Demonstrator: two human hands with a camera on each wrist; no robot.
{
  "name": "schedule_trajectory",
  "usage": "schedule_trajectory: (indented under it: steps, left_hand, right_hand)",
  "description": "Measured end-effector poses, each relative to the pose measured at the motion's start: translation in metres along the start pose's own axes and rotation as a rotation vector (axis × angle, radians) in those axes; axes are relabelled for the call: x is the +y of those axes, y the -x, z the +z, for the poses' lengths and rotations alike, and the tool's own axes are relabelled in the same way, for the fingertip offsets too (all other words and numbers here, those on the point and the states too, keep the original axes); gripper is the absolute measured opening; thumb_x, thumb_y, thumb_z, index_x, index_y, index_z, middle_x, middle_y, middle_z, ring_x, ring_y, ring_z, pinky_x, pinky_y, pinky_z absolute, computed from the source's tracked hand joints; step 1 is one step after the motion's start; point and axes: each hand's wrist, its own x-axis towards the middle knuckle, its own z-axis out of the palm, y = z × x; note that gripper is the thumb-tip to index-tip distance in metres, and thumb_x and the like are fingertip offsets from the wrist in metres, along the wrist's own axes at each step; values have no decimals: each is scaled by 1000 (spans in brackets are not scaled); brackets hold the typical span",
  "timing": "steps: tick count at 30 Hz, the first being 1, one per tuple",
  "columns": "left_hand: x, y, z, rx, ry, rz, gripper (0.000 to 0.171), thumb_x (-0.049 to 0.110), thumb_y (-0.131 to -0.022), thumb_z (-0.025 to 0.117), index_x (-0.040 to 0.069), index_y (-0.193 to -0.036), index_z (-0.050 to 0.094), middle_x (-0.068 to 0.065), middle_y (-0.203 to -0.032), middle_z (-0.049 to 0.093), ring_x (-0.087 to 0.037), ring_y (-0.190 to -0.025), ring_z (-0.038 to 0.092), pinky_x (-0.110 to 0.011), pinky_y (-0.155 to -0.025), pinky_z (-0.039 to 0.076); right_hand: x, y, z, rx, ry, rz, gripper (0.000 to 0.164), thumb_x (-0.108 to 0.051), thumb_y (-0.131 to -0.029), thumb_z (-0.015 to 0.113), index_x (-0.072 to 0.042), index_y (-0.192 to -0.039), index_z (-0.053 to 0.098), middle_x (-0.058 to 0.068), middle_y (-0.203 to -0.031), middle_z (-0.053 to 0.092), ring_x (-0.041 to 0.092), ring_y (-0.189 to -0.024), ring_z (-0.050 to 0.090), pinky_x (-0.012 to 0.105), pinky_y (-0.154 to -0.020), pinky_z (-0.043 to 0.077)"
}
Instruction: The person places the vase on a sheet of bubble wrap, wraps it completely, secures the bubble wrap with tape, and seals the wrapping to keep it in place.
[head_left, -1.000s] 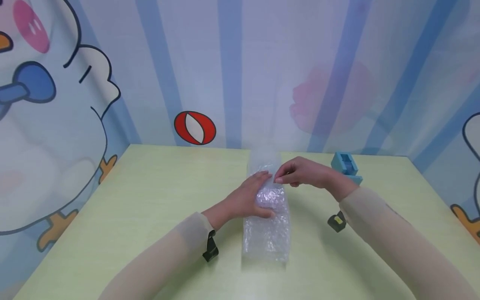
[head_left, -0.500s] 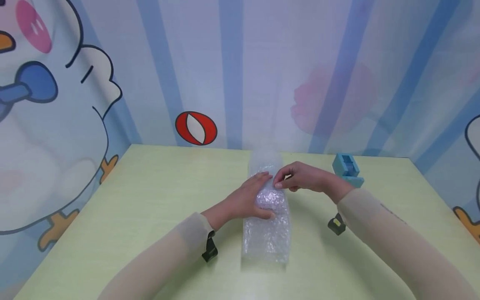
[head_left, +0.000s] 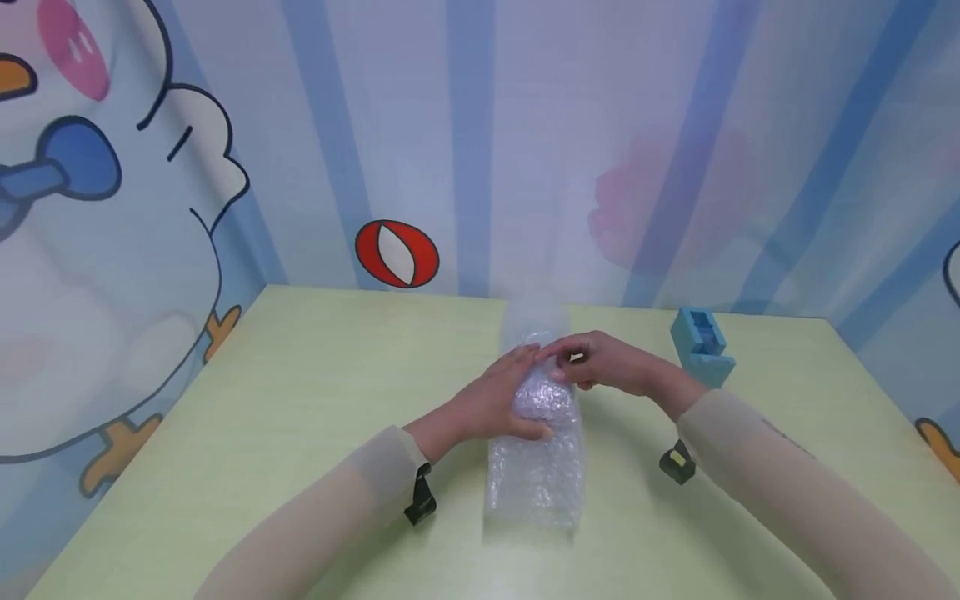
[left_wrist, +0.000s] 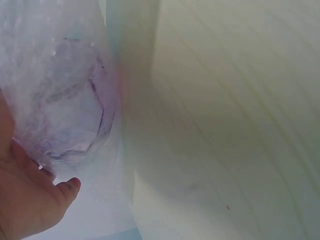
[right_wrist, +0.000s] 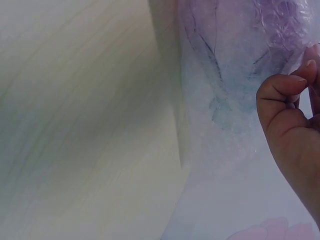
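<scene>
A long bundle of clear bubble wrap [head_left: 536,475] lies lengthwise on the table. Inside it, a purple-tinted item [left_wrist: 75,115] with an angular outline shows through; its kind is blurred by the wrap. My left hand [head_left: 495,404] rests on the bundle with fingers and thumb spread. From the right, my right hand [head_left: 600,362] touches the wrap near the left fingertips, its index finger reaching forward and its thumb slightly apart. In the right wrist view, the right hand's curled fingers [right_wrist: 282,90] sit at the wrap's edge. Whether anything thin is between them cannot be seen.
A light blue tape dispenser [head_left: 697,342] stands at the back right, beyond my right wrist. Black straps [head_left: 422,500] hang from both sleeves. The pale yellow table [head_left: 360,358] meets a printed curtain [head_left: 525,150] at its back edge.
My right hand has shifted slightly down over the wrap. Its index finger has gone from beside the thumb to reaching left, towards the left fingertips. The left hand stays in place.
</scene>
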Motion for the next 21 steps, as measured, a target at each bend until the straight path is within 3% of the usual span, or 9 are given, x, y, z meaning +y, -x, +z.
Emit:
schedule_trajectory:
  steps: [6,10,13,18,21]
  left_hand:
    - [2,-2,2,7,9,-12,108,39,-84,83,10,-164,17,-10,-173,20,-31,-160,22,-52,-126,32]
    - [1,-3,2,18,30,-4,108,38,-83,84,8,-163,17,-13,-172,22,-32,-158,27,-51,-126,33]
    - [2,-3,0,22,33,-2,108,37,-83,84,8,-163,17,-14,-172,22,-33,-157,29,-51,-125,34]
    - [5,-3,0,21,38,-12,108,38,-83,84,10,-163,18,-13,-172,22,-32,-156,31,-52,-124,35]
    - [6,-3,0,16,43,-19,108,37,-83,85,10,-163,18,-13,-172,22,-32,-157,29,-52,-125,34]
  right_hand:
    - [4,1,0,-17,-53,-70,24,-8,-100,61,0,-120,52,4,-96,50,13,-70,42,27,-66,42]
    - [6,-1,1,-20,-44,-74,16,-8,-101,60,0,-114,55,3,-99,52,13,-73,46,28,-68,45]
    - [5,0,-1,-23,-13,-59,20,-9,-102,59,1,-119,60,4,-101,54,13,-75,47,28,-69,47]
    - [1,1,-4,-45,44,-23,30,-13,-102,59,-2,-130,62,11,-119,59,16,-82,51,30,-72,49]
    - [1,1,-4,-49,85,-6,32,-15,-103,59,-5,-133,63,11,-118,59,16,-77,50,31,-71,49]
